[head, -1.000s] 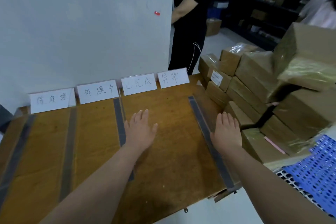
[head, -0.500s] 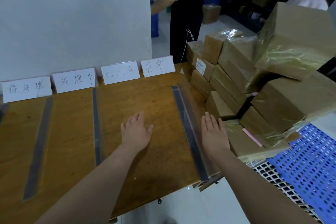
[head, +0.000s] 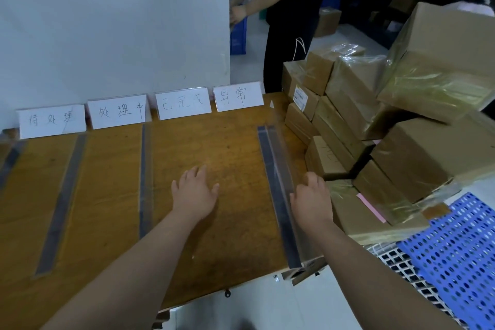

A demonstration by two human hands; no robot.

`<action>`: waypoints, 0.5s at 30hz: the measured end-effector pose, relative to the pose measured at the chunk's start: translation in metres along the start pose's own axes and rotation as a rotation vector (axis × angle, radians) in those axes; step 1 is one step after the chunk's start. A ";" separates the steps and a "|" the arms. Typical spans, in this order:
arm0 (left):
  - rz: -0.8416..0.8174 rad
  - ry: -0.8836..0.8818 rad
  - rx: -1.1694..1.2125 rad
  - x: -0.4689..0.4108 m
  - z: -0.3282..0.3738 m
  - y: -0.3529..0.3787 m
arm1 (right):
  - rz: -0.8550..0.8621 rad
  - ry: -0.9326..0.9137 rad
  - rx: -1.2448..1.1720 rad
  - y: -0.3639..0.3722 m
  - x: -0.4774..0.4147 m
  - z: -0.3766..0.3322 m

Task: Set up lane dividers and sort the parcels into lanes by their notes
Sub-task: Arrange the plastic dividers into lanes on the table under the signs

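Clear lane dividers with dark bases lie on the wooden table (head: 227, 244): one at the left (head: 61, 203), one in the middle (head: 144, 182), one at the right (head: 278, 195). Several white handwritten lane cards (head: 182, 104) stand along the wall. My left hand (head: 194, 191) hovers flat and empty over the lane between the middle and right dividers. My right hand (head: 312, 198) is beside the right divider, fingers curling, at the edge of a brown parcel bearing a pink note (head: 371, 206). A stack of taped brown parcels (head: 348, 104) rises at the right.
A person in black (head: 289, 21) stands behind the table's far right corner. A blue perforated crate (head: 460, 257) over a white grid sits at the lower right. The white wall panel (head: 107, 21) backs the table. Shelving is in the dark background.
The view has shifted slightly. My right hand's fingers have curled from flat and moved right toward the nearest parcel. My left hand stays spread over the table.
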State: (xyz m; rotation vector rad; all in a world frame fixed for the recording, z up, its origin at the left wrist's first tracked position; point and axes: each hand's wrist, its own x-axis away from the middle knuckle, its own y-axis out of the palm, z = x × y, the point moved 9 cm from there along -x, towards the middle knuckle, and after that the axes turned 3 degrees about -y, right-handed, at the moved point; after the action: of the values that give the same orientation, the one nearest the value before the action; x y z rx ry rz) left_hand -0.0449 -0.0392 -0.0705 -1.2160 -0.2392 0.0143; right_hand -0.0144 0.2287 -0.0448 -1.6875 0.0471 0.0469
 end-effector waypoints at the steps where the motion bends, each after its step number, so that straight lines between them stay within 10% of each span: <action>1: 0.007 -0.007 0.001 0.000 -0.003 -0.003 | 0.021 0.002 -0.022 -0.002 -0.001 0.001; 15: 0.089 -0.162 -0.051 -0.005 -0.059 -0.054 | 0.070 -0.120 -0.125 -0.011 -0.035 -0.075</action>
State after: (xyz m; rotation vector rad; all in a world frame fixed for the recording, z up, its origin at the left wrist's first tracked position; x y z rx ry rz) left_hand -0.0444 -0.1138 -0.0404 -1.2767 -0.3280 0.1854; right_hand -0.0485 0.1554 -0.0228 -1.8048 0.0138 0.2073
